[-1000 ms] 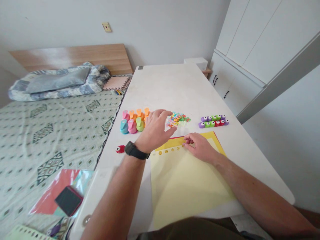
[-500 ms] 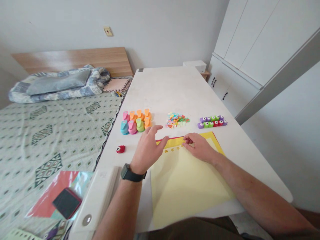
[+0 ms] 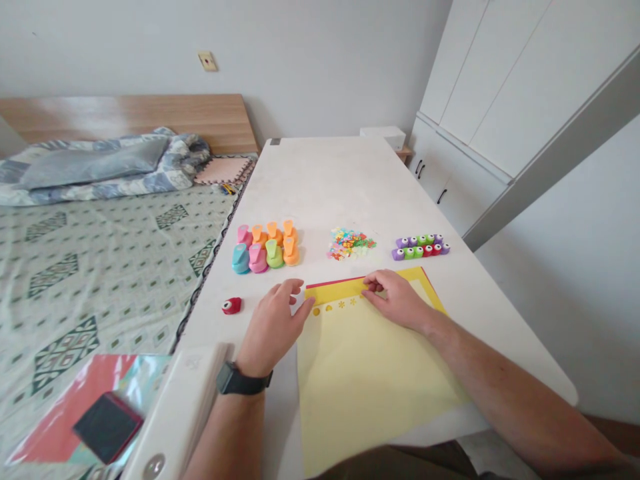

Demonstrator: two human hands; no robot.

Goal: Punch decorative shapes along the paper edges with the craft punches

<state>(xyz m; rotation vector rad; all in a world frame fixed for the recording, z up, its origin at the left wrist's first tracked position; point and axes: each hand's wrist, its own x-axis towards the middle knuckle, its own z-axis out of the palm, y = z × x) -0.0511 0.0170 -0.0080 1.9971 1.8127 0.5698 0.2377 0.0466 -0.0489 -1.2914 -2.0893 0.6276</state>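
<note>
A pale yellow sheet of paper [image 3: 370, 373] lies in front of me on top of a brighter yellow sheet [image 3: 330, 293]; a thin red edge shows behind them. Along the pale sheet's upper part runs a row of punched-looking shapes, among them a round one, a heart [image 3: 329, 308] and flowers [image 3: 341, 305]. My left hand [image 3: 273, 323], wearing a black watch, is at the sheets' upper left corner with thumb and fingers apart. Over the upper edge, my right hand [image 3: 395, 298] has curled fingers and the thumb drawn close to them; whatever is between them is hidden.
A small red craft punch [image 3: 231, 306] stands left of the paper. Behind are larger coloured punches [image 3: 257, 257], a pile of colourful paper cutouts [image 3: 350, 243] and rows of small punches [image 3: 420, 247]. A long white device [image 3: 175, 413] lies along the table's left edge, beside the bed.
My left hand has moved left and down to the sheet's corner, uncovering the round shape. My right hand stays at the upper edge. The whole view has shifted slightly.
</note>
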